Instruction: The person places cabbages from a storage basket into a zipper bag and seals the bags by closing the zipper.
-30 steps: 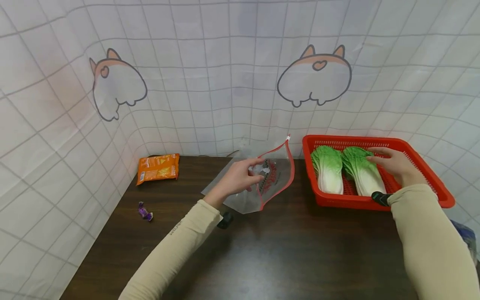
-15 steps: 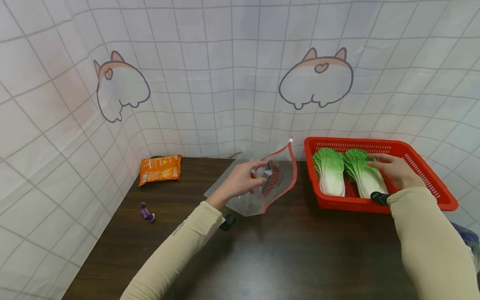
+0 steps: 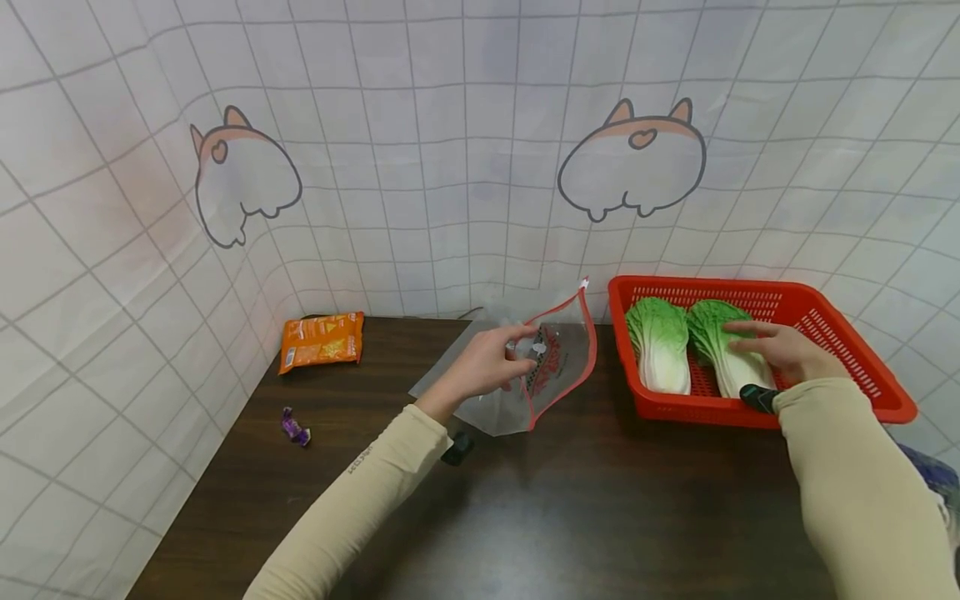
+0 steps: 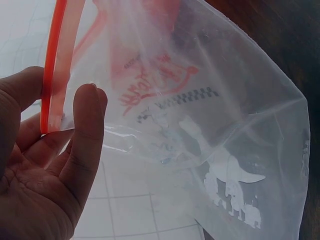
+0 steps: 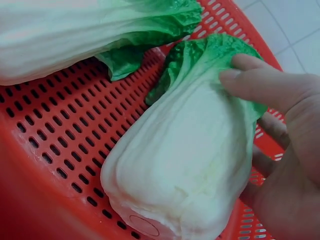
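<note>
My left hand (image 3: 483, 362) grips a clear zip bag (image 3: 562, 360) by its red-edged mouth, which gapes towards the right. In the left wrist view, the red strip (image 4: 56, 65) runs between the thumb and fingers, and printed lettering shows through the plastic. Over a red basket (image 3: 693, 407), my right hand (image 3: 787, 348) lies at the right-hand napa cabbage (image 3: 738, 367). Its fingers reach over the green leaves and along the side of that cabbage (image 5: 180, 145) in the right wrist view, without closing round it. A second napa cabbage (image 3: 660, 350) lies to its left.
An orange snack packet (image 3: 322, 340) lies at the back left of the dark table (image 3: 570, 517). In front of it is a small purple-wrapped sweet (image 3: 296, 427). A gridded white cloth (image 3: 450, 167) hangs behind the basket and the bag.
The right hand has shifted slightly down and left over the cabbage. The left hand keeps its hold on the bag, and the view has tilted a little.
</note>
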Demonstrator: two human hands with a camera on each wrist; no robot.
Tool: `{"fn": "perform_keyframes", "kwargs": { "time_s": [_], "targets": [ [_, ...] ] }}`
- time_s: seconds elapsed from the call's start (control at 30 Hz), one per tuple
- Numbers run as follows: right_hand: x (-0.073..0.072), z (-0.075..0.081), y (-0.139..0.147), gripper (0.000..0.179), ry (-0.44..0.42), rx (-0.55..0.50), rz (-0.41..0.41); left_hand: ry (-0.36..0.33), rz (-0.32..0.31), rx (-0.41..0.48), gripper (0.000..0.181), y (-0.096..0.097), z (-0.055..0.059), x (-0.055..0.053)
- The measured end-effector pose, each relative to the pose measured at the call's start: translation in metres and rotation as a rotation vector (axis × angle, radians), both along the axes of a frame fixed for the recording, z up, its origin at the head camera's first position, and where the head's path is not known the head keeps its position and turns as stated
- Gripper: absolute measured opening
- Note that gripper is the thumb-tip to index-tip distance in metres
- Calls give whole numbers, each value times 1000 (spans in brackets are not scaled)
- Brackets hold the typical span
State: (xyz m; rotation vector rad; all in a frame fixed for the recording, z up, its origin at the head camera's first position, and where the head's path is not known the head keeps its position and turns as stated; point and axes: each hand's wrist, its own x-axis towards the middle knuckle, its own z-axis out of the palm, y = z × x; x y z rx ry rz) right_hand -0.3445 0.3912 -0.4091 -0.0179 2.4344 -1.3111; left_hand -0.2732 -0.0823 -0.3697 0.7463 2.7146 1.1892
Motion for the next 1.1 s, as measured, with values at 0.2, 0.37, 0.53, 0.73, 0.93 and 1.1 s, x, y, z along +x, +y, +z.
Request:
{"fn": "perform_keyframes", "kwargs": {
  "time_s": [0.2,0.37,0.53,0.73,0.93,1.1],
  "targets": [
    [1,0,0,74,-76,-35,28,-1,-4,10,53,-1,-2,-1],
    [2,0,-2,76,-114,-38,42,-9,-9,13,53,-1,-3,0],
    [1,0,-3,78,-132,-44,58,0,-18,9,52,-1,-4,-1],
    [1,-1,-1,76,-109,4,91,-1,-25,6,52,-2,-6,-1],
    [-1,2,0,79,-66,56,102,-9,-25,6,52,-2,-8,-2],
    [-2,13,-1,81,-91,30,51,-3,-24,4,53,-2,-7,-4]
  ]
}}
